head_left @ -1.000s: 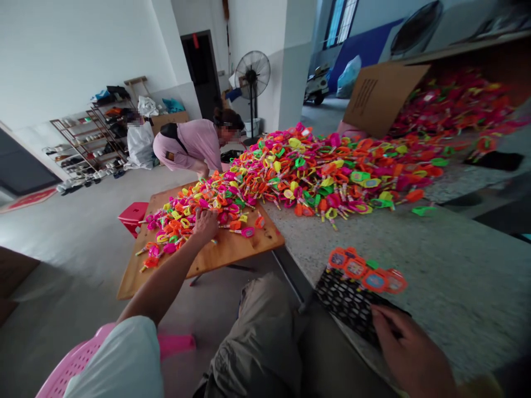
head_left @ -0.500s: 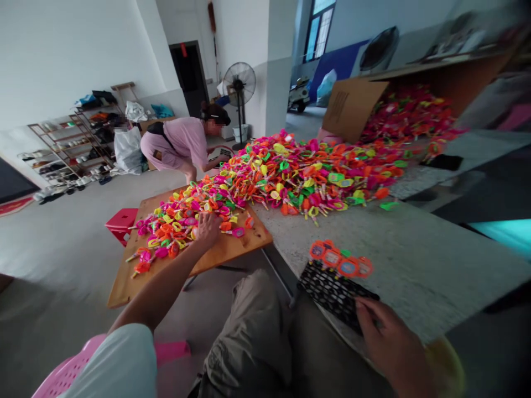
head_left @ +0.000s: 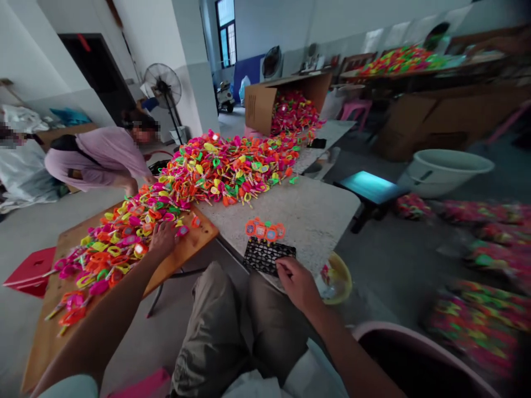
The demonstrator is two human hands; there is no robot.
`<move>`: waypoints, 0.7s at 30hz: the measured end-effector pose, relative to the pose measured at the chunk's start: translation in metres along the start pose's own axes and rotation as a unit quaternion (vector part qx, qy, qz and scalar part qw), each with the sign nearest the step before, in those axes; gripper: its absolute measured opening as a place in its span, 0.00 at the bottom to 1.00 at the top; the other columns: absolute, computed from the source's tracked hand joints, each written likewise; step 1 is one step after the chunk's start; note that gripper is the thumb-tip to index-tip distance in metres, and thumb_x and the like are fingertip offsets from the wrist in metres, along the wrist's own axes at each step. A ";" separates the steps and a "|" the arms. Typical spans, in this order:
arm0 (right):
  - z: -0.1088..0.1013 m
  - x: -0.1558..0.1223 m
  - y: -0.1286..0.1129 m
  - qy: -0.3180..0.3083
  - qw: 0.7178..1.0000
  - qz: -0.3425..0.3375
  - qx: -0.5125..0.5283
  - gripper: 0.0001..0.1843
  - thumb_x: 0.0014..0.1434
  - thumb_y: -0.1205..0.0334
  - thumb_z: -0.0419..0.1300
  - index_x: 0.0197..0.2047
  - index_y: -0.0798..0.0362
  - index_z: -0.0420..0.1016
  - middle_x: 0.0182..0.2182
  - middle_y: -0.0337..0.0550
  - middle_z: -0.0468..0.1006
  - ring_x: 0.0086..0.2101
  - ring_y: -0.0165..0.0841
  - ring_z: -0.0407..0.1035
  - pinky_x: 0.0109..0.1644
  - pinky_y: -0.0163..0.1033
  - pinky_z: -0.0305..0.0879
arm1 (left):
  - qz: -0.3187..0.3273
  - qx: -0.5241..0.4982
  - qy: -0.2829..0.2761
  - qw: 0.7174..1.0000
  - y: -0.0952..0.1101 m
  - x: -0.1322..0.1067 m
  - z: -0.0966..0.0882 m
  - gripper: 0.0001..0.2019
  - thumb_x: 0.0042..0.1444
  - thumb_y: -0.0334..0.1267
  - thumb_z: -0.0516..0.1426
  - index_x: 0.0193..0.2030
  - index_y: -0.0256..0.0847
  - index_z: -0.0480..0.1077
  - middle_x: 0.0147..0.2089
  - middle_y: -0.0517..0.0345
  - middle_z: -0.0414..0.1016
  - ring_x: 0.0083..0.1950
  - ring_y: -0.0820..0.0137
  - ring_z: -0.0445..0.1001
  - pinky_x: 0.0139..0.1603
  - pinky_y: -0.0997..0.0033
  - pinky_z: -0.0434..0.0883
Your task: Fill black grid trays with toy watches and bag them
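Observation:
My left hand rests on the near edge of a heap of small bright plastic pieces that look like toy watches. Its fingers are stretched out and touch the pieces; some fingertips are hidden. The heap runs over the wooden table and the grey stone-like tabletop. My right hand is closed at the right corner of a black perforated tray, thumb and forefinger pinched on its edge. Along the tray's far edge stands a row of several orange toy watches and a green one.
A cardboard box lies on its side, spilling more pieces. Opposite, a co-worker in pink bends beside the heap. Below the tabletop's right edge is a yellow basin. A white tub and filled bags stand right.
The view has swung to the right, bringing the tub, the bags and the basin into sight. My left hand stays at the heap, my right hand at the tray's corner.

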State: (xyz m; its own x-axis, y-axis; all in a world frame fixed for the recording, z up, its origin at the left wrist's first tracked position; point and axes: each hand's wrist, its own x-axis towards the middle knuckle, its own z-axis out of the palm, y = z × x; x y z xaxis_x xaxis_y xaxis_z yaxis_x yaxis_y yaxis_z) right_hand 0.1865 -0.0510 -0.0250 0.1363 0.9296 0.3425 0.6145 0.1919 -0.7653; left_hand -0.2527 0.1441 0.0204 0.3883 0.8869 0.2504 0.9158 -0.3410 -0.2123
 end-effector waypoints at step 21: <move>0.014 0.002 -0.037 0.007 0.998 0.064 0.004 0.10 0.62 0.64 0.55 0.42 0.53 0.77 0.38 0.50 0.83 0.39 0.39 0.76 0.42 0.39 0.66 | -0.038 -0.592 0.084 0.801 0.320 -0.027 -0.074 0.05 0.61 0.37 0.62 0.37 0.42 0.79 0.35 0.58 0.77 0.37 0.71 0.75 0.41 0.72 0.71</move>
State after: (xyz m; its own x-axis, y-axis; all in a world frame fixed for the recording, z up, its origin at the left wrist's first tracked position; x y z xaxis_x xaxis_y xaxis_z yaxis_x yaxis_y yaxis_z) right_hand 0.1538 -0.0515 -0.0037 0.2245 0.9422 0.2488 0.5858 0.0736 -0.8071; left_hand 0.0373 -0.0123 0.0157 0.2435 0.8984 0.3655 0.3541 -0.4332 0.8289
